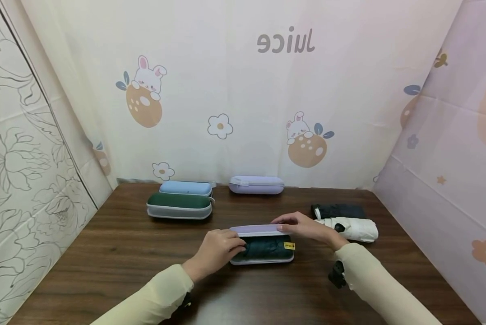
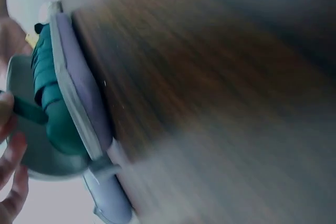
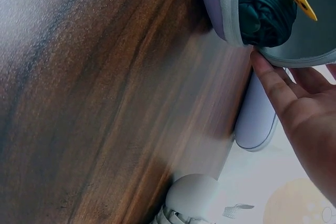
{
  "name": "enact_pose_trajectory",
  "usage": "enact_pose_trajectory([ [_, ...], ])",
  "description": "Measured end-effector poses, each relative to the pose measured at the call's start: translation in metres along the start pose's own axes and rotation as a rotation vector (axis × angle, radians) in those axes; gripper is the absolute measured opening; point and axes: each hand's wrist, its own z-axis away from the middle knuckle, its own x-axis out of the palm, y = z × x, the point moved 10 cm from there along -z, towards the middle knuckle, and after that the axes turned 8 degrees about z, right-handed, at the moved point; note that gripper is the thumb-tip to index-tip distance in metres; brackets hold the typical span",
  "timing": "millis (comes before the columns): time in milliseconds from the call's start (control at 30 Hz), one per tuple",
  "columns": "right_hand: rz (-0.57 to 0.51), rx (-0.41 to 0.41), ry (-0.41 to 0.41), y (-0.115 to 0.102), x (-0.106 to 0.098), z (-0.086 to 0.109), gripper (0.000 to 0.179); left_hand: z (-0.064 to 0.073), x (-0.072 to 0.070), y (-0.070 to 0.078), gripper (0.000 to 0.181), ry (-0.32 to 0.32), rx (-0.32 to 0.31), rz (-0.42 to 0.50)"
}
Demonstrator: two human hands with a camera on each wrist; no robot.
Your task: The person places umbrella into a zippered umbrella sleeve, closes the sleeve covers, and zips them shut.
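A lilac zip case (image 1: 263, 261) lies with its lid (image 1: 255, 229) raised, on the table in front of me. Inside it rests a dark green folded umbrella (image 1: 265, 247) with a yellow tag (image 1: 289, 246). My left hand (image 1: 222, 246) is at the case's left end; in the left wrist view its fingers (image 2: 16, 150) pinch the umbrella's green strap (image 2: 30, 110). At the right end, my right hand (image 1: 303, 225) holds the lid by its edge, thumb in front and fingers behind. The right wrist view shows its fingers (image 3: 270, 77) at the rim.
To the right lie a white folded umbrella (image 1: 358, 229) and a black one (image 1: 342, 211) behind it. A green case (image 1: 179, 207) and a blue case (image 1: 186, 187) lie at the back left. Another lilac case (image 1: 256, 185) stands near the back curtain (image 1: 251, 90).
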Motion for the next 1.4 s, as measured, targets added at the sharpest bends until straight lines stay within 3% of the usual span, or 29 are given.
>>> enact_pose_trajectory([
  [167, -0.004, 0.005, -0.001, 0.0, 0.001, 0.0, 0.04, -0.009, 0.015, 0.017, 0.006, -0.102, 0.131, -0.328],
  [233, -0.004, 0.008, -0.002, 0.001, 0.001, 0.0, 0.041, -0.01, 0.02, 0.021, 0.007, -0.143, 0.174, -0.419],
  [300, -0.002, 0.013, -0.001, 0.002, 0.001, 0.0, 0.041, -0.012, 0.023, 0.022, 0.007, -0.161, 0.188, -0.468],
  [433, 0.003, -0.006, -0.009, 0.002, 0.002, 0.0, 0.041, -0.016, 0.024, 0.015, 0.01, -0.157, 0.148, -0.485],
  [567, 0.013, -0.035, -0.018, 0.0, 0.004, 0.001, 0.04, -0.019, 0.023, 0.005, 0.03, -0.141, 0.053, -0.445],
  [733, 0.038, -0.053, -0.013, 0.0, 0.007, 0.002, 0.039, -0.019, 0.023, -0.003, 0.025, -0.144, -0.033, -0.378],
  [833, 0.051, -0.079, -0.009, 0.0, 0.01, 0.003, 0.038, -0.017, 0.025, -0.001, 0.023, -0.173, -0.003, -0.356],
  [1033, 0.062, -0.077, 0.005, 0.002, 0.015, 0.008, 0.039, -0.012, 0.031, 0.005, 0.034, -0.26, 0.087, -0.298],
  [1167, 0.1, -0.085, 0.019, 0.001, 0.016, 0.011, 0.039, -0.008, 0.03, 0.007, 0.034, -0.308, 0.109, -0.209],
  [1267, 0.14, -0.107, 0.035, -0.003, 0.017, 0.013, 0.038, -0.004, 0.028, -0.003, 0.03, -0.334, 0.033, -0.084],
  [1400, 0.193, -0.149, 0.067, -0.008, 0.017, 0.015, 0.039, 0.006, 0.029, -0.033, 0.033, -0.39, -0.22, 0.135],
])
